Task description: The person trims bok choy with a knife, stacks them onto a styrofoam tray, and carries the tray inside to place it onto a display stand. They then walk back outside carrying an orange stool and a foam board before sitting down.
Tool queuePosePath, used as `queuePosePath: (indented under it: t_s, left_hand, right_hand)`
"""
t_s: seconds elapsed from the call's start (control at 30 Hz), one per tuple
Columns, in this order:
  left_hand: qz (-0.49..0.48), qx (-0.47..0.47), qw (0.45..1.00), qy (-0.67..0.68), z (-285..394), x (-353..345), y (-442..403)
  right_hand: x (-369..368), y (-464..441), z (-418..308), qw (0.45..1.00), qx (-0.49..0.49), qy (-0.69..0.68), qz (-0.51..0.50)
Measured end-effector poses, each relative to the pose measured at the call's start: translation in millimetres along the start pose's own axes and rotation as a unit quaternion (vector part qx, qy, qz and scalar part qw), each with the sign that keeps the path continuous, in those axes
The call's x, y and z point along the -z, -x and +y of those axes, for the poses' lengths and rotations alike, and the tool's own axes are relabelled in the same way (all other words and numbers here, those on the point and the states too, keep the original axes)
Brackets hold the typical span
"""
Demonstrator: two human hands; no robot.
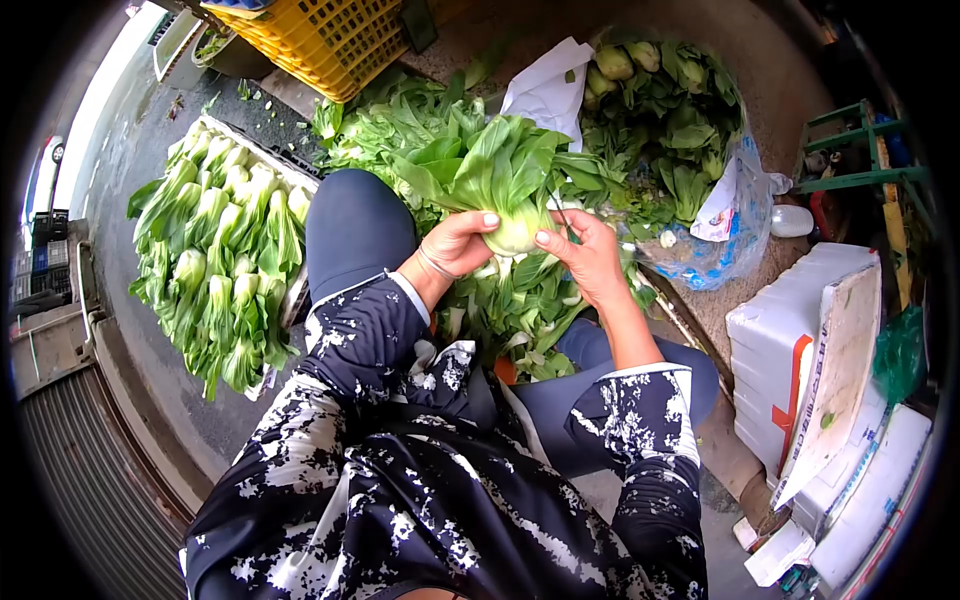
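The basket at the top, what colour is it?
The basket is yellow, seen best in the head view.

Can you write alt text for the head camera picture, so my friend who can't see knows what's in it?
Two bare hands, left and right, hold a leafy green vegetable above a heap of loose leaves. Similar vegetables lie in rows at left; a yellow crate and white boxes stand around.

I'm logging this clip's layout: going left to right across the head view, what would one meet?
Ribbed shutter, laid-out bok choy, left hand, pale base of the held bok choy, right hand, plastic bag of greens, white foam box, green plastic bag.
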State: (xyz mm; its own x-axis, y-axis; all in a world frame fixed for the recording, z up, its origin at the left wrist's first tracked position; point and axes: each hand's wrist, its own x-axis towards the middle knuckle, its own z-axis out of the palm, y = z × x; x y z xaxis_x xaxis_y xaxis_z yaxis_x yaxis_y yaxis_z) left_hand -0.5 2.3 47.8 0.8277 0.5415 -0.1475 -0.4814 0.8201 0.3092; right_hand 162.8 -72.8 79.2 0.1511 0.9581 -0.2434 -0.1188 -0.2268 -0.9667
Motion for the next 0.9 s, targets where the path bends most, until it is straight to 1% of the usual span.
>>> queuePosePath:
  t_s: [0.03, 0.1, 0.13, 0.17, 0.23, 0.3, 0.33, 0.37, 0.4, 0.43, 0.5, 0.57, 0.63, 0.7, 0.73, 0.77, 0.83, 0.87, 0.9]
  left_hand:
    - [-0.008, -0.011, 1.0, -0.007, 0, 0, 0]
    - [-0.007, -0.014, 1.0, -0.002, 4, -3, 2]
    - [-0.026, -0.029, 0.999, -0.003, 7, -9, 5]
    - [-0.046, -0.045, 0.998, -0.004, 10, -14, 7]
    - [-0.03, -0.059, 0.998, -0.023, 15, -26, 6]
    - [-0.015, -0.071, 0.995, -0.074, 19, -32, 6]
    - [-0.025, -0.051, 0.989, -0.136, 21, -24, 3]
    - [-0.015, -0.047, 0.985, -0.164, 19, -23, 2]
    - [-0.015, -0.051, 0.982, -0.179, 16, -25, 3]
    - [-0.014, -0.055, 0.979, -0.194, 14, -28, 5]
    - [-0.014, -0.065, 0.979, -0.191, 11, -30, 6]
    - [0.003, -0.065, 0.976, -0.206, 10, -30, 6]
    - [0.011, -0.064, 0.981, -0.18, 12, -39, 11]
    - [0.001, -0.084, 0.984, -0.158, 14, -44, 14]
    - [-0.002, -0.073, 0.987, -0.14, 16, -47, 16]
    - [-0.002, -0.074, 0.987, -0.139, 20, -51, 17]
    - [-0.054, -0.069, 0.991, -0.103, 29, -62, 17]
    - [-0.05, -0.064, 0.991, -0.102, 31, -66, 16]
    - [-0.05, -0.065, 0.991, -0.102, 31, -64, 17]
  right_hand:
    - [1, 0, 5, 1.0, 0.029, 0.002, 0.006]
    - [6, 2, 6, 0.992, -0.036, -0.092, 0.081]
    - [6, 1, 4, 0.996, -0.012, -0.027, 0.088]
    - [3, 2, 2, 0.996, -0.01, -0.027, 0.085]
    - [-3, 7, -6, 0.986, -0.062, -0.137, 0.075]
    - [-5, 8, -17, 0.989, -0.052, -0.118, 0.071]
    - [-10, 8, -20, 0.99, -0.016, -0.114, 0.083]
    - [-12, 9, -22, 0.989, 0.02, -0.111, 0.096]
    - [-11, 9, -18, 0.996, 0.005, -0.069, 0.059]
    - [-12, 9, -14, 0.996, 0.0, -0.061, 0.061]
    - [-11, 8, -17, 0.99, -0.047, -0.119, 0.055]
    - [-13, 9, -20, 0.99, -0.028, -0.123, 0.063]
    - [-16, 10, -20, 0.989, -0.013, -0.129, 0.07]
    - [-15, 10, -15, 0.974, -0.03, -0.173, 0.143]
    - [-15, 6, -10, 0.971, -0.035, -0.154, 0.177]
    - [-10, 1, -5, 0.972, -0.035, -0.153, 0.177]
    - [-3, -6, -8, 0.965, -0.153, -0.089, 0.192]
    - [-3, -4, -8, 0.958, -0.213, -0.058, 0.182]
    - [-2, -1, -7, 0.958, -0.213, -0.057, 0.182]
